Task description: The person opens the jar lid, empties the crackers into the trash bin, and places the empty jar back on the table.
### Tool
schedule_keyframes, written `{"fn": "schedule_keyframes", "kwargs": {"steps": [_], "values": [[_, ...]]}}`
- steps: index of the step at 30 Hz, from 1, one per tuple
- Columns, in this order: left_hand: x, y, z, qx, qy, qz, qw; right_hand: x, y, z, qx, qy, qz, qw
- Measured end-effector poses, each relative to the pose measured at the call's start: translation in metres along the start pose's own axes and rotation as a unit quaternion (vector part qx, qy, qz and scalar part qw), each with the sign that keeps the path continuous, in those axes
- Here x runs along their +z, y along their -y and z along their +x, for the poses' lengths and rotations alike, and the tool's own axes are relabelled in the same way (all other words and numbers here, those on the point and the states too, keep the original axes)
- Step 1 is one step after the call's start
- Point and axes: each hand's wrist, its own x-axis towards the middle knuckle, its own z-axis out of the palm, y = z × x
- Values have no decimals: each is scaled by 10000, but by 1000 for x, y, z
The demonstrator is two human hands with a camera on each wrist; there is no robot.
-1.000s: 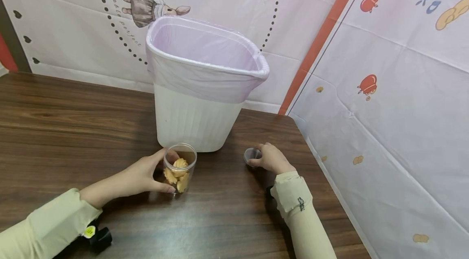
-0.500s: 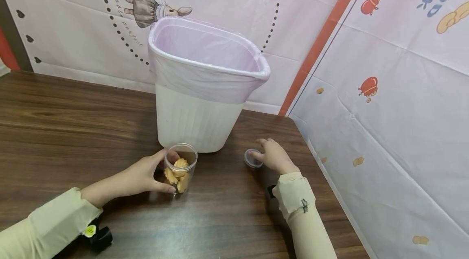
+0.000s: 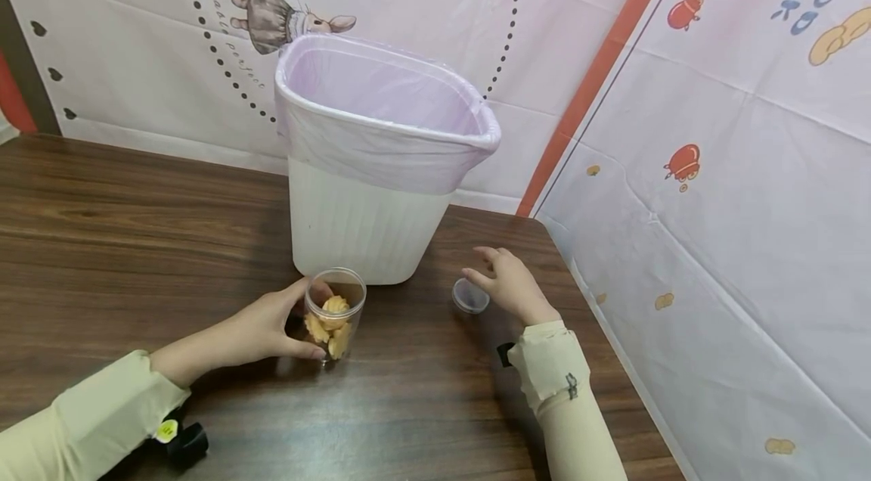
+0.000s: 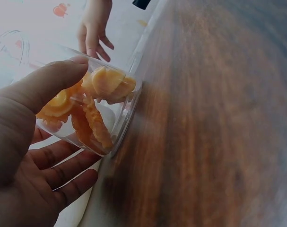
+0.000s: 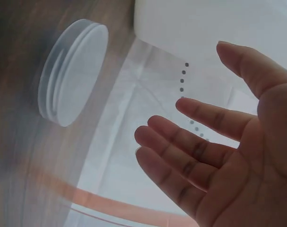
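My left hand (image 3: 261,326) grips a clear plastic jar (image 3: 354,288) from its left side, thumb in front and fingers round the back. Several yellow-orange piped cookies (image 4: 93,120) lie in the jar, whose top has no lid on it. The jar stands upright on the table. A round translucent lid (image 5: 77,75) rests on the table to the right of the jar. Just right of that lid, my right hand (image 3: 513,288) hovers with its fingers spread and relaxed. It touches nothing, and a gap separates it from the lid in the right wrist view.
A white bin (image 3: 354,224) with a pale purple liner stands behind the jar, at the table's far side. The brown wooden table (image 3: 136,239) meets a printed cloth wall (image 3: 680,254) on the right. Another printed cloth hangs behind the bin.
My right hand has let go of the lid and drawn back to the right, its fingers opening. The lid stays on the table. My left hand and the jar have not moved.
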Motion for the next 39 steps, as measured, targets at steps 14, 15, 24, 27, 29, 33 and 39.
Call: {"fn": "schedule_keyframes", "kwargs": {"steps": [14,15,24,27,29,33,39], "values": [[0,1,0,25,-15,26,10000,-11,7,-5,-126,-354,472,9982],[0,1,0,29,-20,34,10000,-12,8,-5,-145,-379,499,9979],[0,-1,0,10,7,1,10000,-18,13,-7,-294,-708,847,9935],[0,-2,-1,-3,46,-59,10000,-20,15,-7,-321,-772,979,9917],[-1,-3,-1,-7,66,-92,9999,-21,16,-7,-337,-802,1044,9907],[-2,-4,-2,-8,88,-94,9999,-22,17,-7,-380,-857,1144,9890],[0,-2,-2,25,44,-38,10000,-23,16,-5,-465,-906,1278,9866]]}}
